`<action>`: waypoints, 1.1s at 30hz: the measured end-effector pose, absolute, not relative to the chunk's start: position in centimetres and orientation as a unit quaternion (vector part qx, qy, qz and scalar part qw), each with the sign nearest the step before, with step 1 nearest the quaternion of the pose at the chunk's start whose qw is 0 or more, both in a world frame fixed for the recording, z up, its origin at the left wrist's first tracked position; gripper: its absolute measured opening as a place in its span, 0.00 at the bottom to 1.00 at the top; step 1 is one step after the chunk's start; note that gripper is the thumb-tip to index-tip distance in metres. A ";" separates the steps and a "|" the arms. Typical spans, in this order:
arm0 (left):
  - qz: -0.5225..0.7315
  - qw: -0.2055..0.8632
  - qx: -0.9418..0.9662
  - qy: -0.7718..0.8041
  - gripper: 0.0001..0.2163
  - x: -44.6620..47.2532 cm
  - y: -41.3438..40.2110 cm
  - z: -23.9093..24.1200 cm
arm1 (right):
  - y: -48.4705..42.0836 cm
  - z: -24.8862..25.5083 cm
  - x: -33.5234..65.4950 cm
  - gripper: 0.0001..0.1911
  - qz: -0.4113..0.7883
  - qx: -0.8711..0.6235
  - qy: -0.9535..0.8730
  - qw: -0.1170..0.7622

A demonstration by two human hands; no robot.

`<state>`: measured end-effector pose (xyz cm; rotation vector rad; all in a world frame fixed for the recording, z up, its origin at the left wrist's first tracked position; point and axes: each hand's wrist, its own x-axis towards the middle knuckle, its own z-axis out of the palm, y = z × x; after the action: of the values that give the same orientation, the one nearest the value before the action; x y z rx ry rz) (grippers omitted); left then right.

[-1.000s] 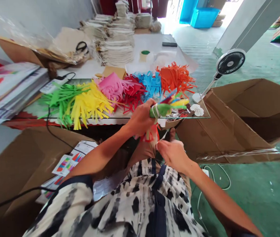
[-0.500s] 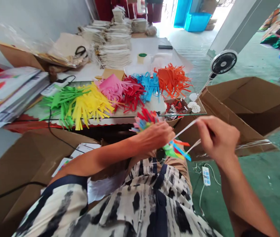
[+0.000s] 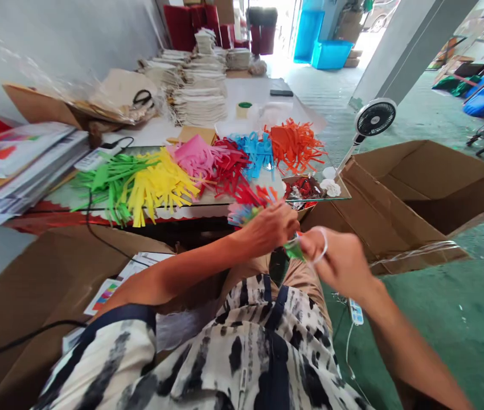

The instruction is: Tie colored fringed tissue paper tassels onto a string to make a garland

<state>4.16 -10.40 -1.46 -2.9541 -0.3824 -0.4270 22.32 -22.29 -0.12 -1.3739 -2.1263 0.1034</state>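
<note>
My left hand [image 3: 273,226] is closed around the middle of a multicoloured fringed tassel [image 3: 248,209], whose red, pink and blue strips fan out on the far side. A short green end of it shows between my two hands. Close beside it, my right hand [image 3: 339,255] is closed on a thin white elastic band [image 3: 324,245], which loops over the fingers. Beyond my hands lie fringed bunches on the table: green [image 3: 111,176], yellow [image 3: 156,185], pink [image 3: 197,156], dark red [image 3: 231,162], blue [image 3: 255,152] and orange [image 3: 295,145].
A small box of red pieces [image 3: 304,188] sits at the table's glass edge [image 3: 344,195]. An open cardboard box [image 3: 396,216] and a fan [image 3: 375,118] stand on the right. Papers [image 3: 28,165] and stacked cloth bundles [image 3: 199,97] lie farther back. Another cardboard box [image 3: 15,296] is at lower left.
My right hand has moved left, up against the tassel. The white band, stretched between my hands before, now loops around my right fingers. My left hand keeps its hold on the tassel.
</note>
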 end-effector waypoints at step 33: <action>0.085 -0.173 -0.978 -0.085 0.09 1.9 -9.9 -1.1 | -15.8 1.9 22.4 0.13 0.276 -0.377 -0.860 0.204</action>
<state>1.91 -9.89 -1.10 -3.4632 -0.3010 0.3010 22.38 -15.77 1.90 -1.0516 -2.3993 0.7705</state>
